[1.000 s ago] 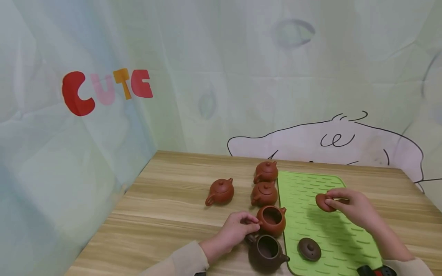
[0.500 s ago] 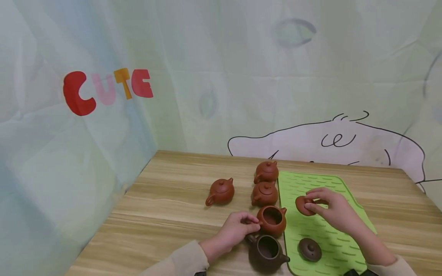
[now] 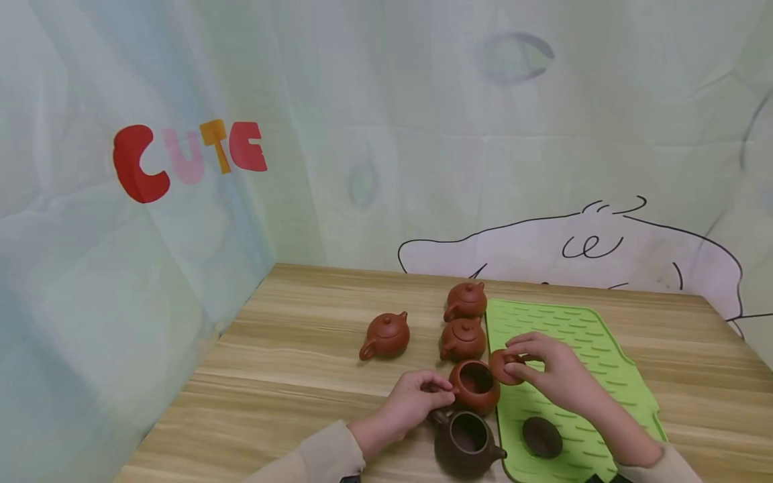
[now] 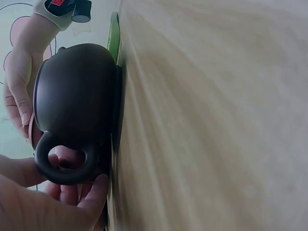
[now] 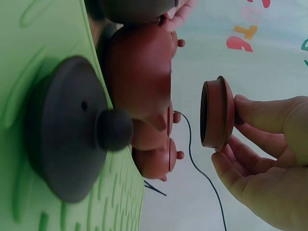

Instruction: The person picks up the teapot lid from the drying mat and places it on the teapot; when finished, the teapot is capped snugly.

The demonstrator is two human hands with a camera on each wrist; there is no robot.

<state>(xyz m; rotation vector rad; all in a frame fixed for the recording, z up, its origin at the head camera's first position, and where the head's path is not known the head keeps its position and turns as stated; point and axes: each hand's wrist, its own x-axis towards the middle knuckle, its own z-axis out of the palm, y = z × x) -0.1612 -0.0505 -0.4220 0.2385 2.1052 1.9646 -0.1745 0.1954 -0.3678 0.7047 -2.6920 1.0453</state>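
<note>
My right hand (image 3: 558, 376) pinches a reddish-brown teapot lid (image 5: 217, 114) by its knob. In the head view the lid is over the left edge of the green mat, just right of an open reddish-brown teapot (image 3: 483, 404). My left hand (image 3: 417, 402) pinches that teapot's handle. Right in front of it stands a dark brown teapot (image 3: 455, 456), also without its lid; its loop handle (image 4: 67, 179) partly hides my left fingers in the left wrist view. The dark lid (image 5: 72, 130) lies knob up on the mat.
Behind the open teapot stand two lidded reddish-brown teapots (image 3: 464, 341) in line along the green mat (image 3: 555, 315). Another lidded teapot (image 3: 386, 335) is apart to the left on the wooden table (image 3: 290, 335). A printed cloth backdrop (image 3: 362, 134) rises behind the table.
My right hand has carried the reddish-brown lid leftward across the mat to beside the open teapot. The left hand stays on the handle.
</note>
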